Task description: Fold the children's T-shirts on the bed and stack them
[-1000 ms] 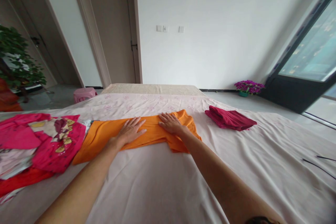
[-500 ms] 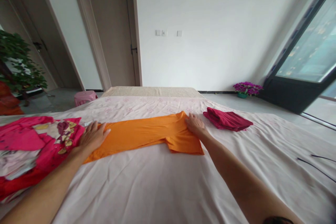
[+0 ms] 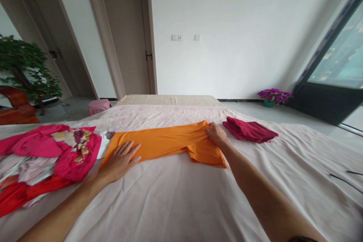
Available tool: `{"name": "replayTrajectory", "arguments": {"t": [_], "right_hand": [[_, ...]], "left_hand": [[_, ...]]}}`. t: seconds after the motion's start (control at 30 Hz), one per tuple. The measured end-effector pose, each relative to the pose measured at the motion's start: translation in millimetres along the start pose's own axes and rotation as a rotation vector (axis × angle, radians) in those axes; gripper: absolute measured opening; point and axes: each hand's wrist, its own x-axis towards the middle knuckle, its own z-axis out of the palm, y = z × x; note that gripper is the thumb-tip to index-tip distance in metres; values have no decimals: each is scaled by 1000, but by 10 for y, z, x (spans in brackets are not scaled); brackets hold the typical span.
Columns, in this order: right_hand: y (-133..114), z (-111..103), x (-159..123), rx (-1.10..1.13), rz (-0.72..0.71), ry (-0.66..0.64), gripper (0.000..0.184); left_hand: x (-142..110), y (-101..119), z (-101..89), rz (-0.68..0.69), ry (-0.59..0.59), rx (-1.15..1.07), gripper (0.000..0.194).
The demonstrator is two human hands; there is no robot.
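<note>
An orange T-shirt (image 3: 164, 140), folded lengthwise, lies flat across the pale bedsheet, its short sleeve pointing toward me on the right. My left hand (image 3: 120, 160) rests flat on the lower end of the shirt, fingers spread. At the collar end, my right hand (image 3: 217, 134) has its fingers closed on the shirt's edge; the fingertips are partly hidden. Just beyond that hand sits a folded dark red garment (image 3: 251, 130). To the left of my left hand is a loose heap of pink and red clothes (image 3: 76, 159), with some white cloth among them.
A pale patterned sheet (image 3: 170, 200) covers the wide surface before me. Dark thin cords or straps (image 3: 344, 183) lie at the right edge. Beyond stand a pink stool (image 3: 99, 106), a leafy plant (image 3: 28, 70) and purple flowers (image 3: 273, 95) in a green pot.
My left hand has moved right and nearer along the shirt, away from the pink heap. My right hand stays at the collar end. The view has turned slightly left.
</note>
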Motion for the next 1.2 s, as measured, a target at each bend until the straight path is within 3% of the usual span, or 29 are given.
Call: {"name": "replayTrajectory", "arguments": {"t": [0.1, 0.17, 0.23, 0.3, 0.4, 0.47, 0.57, 0.7, 0.9, 0.97, 1.03, 1.1, 1.2], "right_hand": [[126, -43, -3, -23, 61, 19, 51], [99, -63, -71, -65, 36, 106, 48], [-14, -63, -176, -111, -78, 210, 46], [-168, -33, -298, -118, -254, 234, 47], [-357, 80, -466, -98, -519, 94, 52], [-413, 182, -546, -118, -606, -16, 54], [-412, 300, -600, -160, -608, -85, 56], [-382, 336, -603, -177, -611, -73, 57], [-393, 322, -615, -173, -601, -54, 57], [-402, 325, -615, -178, -595, -60, 58], [-411, 329, -613, -184, -592, -65, 58], [-416, 332, -613, -191, -587, -73, 58], [-408, 328, -616, -193, -563, -85, 60]], "left_hand": [[71, 110, -22, 10, 35, -128, 60], [204, 103, -49, -41, 66, -216, 58], [361, 2, -90, -136, 110, -225, 52], [490, -180, -143, -269, 163, -170, 47], [579, -512, -216, -485, 206, -112, 45], [594, -694, -240, -584, 192, -101, 44], [618, -832, -223, -661, 152, -102, 47], [652, -834, -154, -717, 142, -84, 46], [616, -747, -152, -729, 184, -6, 42], [617, -670, -152, -627, 236, 63, 46], [631, -570, -118, -432, 275, 110, 48], [647, -479, -46, -254, 242, 110, 48], [648, -433, 70, -195, 130, 105, 52]]}}
